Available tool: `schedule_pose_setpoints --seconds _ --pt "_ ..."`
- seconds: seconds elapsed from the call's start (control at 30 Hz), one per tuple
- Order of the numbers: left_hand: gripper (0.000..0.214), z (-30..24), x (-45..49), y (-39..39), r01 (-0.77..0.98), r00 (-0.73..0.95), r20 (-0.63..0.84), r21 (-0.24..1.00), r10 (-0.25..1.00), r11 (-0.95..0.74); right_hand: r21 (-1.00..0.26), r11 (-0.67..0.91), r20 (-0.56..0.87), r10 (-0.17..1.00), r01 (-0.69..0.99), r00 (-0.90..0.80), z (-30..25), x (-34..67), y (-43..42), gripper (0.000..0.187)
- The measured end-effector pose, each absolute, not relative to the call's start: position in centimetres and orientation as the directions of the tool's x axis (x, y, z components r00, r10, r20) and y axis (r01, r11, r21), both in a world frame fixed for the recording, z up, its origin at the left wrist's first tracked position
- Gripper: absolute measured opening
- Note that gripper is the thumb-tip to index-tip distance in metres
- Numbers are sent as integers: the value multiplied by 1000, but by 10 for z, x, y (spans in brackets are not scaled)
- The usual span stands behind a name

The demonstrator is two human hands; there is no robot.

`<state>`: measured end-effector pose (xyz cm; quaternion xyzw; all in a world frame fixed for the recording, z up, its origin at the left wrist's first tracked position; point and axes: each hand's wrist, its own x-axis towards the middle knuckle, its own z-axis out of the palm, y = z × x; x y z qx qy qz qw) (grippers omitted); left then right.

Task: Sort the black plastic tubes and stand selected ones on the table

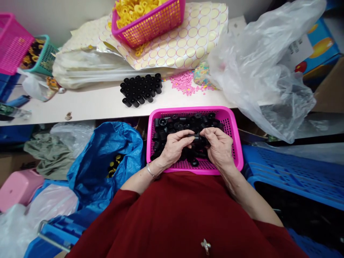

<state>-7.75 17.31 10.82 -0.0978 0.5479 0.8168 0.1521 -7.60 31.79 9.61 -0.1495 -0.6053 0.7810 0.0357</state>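
A pink mesh basket (233, 143) rests on my lap, filled with several small black plastic cylinders (185, 123). My left hand (174, 147) and my right hand (220, 145) meet over the basket's middle, fingers curled. Between them they pinch one black cylinder (196, 138), each hand on one end. A silver bangle sits on my left wrist. On the white table beyond, a cluster of black cylinders (141, 89) stands upright in a tight group.
A pink basket of yellow rings (150, 18) sits on sheets of round stickers (188, 39) at the back. Pink beads (185, 84) lie scattered nearby. A big clear plastic bag (263, 71) is at right, a blue bag (107, 157) at left, a blue crate (295, 172) at lower right.
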Motion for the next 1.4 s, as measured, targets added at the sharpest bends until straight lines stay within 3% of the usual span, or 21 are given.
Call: schedule_pose_setpoints --seconds 0.2,0.33,0.47,0.57,0.7,0.8,0.87,1.0,1.17,1.27,1.4 --pt "31 105 -76 174 -359 -933 -335 878 130 -317 -970 -236 -130 294 60 -947 85 -78 320 32" --pt "34 105 -78 174 -341 -940 -317 897 128 -280 -996 -86 -45 278 22 -959 81 -78 321 31" --pt "38 102 -76 177 -264 -962 -249 953 116 -148 -987 112 139 254 -114 -957 89 -73 315 29" --pt "45 96 -70 184 -139 -986 -141 990 86 24 -971 164 213 235 -177 -949 93 -67 308 35" --pt "61 90 -64 190 20 -996 -3 972 95 235 -997 32 73 228 -67 -971 93 -62 303 59" --pt "63 87 -67 190 43 -994 12 959 112 279 -996 -63 59 110 -66 -992 93 -59 306 94" --pt "60 88 -65 190 57 -996 35 959 85 276 -991 -96 91 9 -92 -996 94 -54 309 105" --pt "48 92 -57 190 169 -986 162 959 47 226 -985 -158 98 -137 -76 -986 92 -46 317 103" --pt "24 105 -65 180 389 -921 370 878 121 278 -993 -119 45 -307 -8 -951 81 -56 321 97" --pt "25 111 -71 165 357 -933 329 896 146 263 -999 -14 -23 -327 30 -945 77 -65 327 97" --pt "28 103 -74 146 95 -995 87 977 48 191 -963 203 -213 -162 179 -963 66 -79 346 78"
